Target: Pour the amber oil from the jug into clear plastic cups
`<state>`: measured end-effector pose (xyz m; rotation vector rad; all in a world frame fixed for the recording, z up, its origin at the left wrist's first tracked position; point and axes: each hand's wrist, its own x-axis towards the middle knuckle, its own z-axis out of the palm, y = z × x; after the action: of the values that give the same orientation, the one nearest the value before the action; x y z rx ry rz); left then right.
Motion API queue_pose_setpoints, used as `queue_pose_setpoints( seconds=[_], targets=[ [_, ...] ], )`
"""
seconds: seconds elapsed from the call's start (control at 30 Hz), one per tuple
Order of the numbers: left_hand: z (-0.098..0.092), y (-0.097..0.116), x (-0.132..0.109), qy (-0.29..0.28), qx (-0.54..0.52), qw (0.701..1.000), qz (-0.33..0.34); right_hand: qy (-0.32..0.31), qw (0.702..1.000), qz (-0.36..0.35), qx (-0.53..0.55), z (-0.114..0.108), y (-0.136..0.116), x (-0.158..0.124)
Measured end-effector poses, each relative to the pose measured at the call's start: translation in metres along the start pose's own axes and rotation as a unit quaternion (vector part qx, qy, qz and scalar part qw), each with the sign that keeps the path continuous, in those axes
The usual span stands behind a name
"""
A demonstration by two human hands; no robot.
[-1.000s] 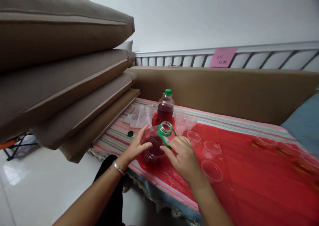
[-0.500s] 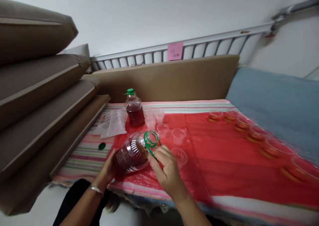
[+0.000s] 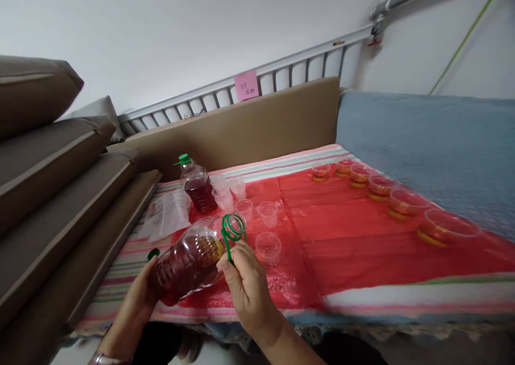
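Both of my hands hold an uncapped clear plastic bottle (image 3: 189,260) of dark red liquid, tilted with its green-ringed mouth up and to the right. My left hand (image 3: 139,295) cups the bottle's base from below. My right hand (image 3: 245,284) is closed on the green handle at the neck. The mouth points toward an empty clear cup (image 3: 269,247) on the red plastic sheet (image 3: 362,236). Two more empty cups (image 3: 267,213) stand just beyond it. A loose green cap (image 3: 153,254) lies on the striped cloth by my left hand.
A second capped bottle (image 3: 197,185) of red liquid stands at the back beside stacked cups (image 3: 223,196) and a plastic bag (image 3: 171,212). Several filled cups (image 3: 398,200) line the right side. Brown cushions (image 3: 60,193) are stacked left; a cardboard panel (image 3: 249,129) and white rail stand behind.
The bottle has been lifted off the table and tipped further toward the right. My left hand slid under its base. My head turned right, bringing the row of filled cups into view.
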<state>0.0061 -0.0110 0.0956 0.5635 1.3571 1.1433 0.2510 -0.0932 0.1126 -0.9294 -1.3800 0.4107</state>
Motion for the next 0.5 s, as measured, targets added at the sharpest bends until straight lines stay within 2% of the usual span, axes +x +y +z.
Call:
queue_pose_setpoints(
  seconds=[0.23, 0.4, 0.5],
  targets=[
    [-0.008, 0.022, -0.017, 0.031, 0.032, 0.999, -0.003, 0.012, 0.997, 0.051, 0.051, 0.005, 0.001, -0.012],
    [-0.017, 0.024, -0.012, 0.058, 0.064, 0.996, -0.011, 0.021, 0.995, 0.085, 0.051, 0.010, 0.009, -0.019],
    [-0.019, 0.022, -0.011, 0.043, 0.071, 0.996, -0.029, 0.032, 0.994, 0.099, 0.042, 0.012, 0.013, -0.022]
  ],
)
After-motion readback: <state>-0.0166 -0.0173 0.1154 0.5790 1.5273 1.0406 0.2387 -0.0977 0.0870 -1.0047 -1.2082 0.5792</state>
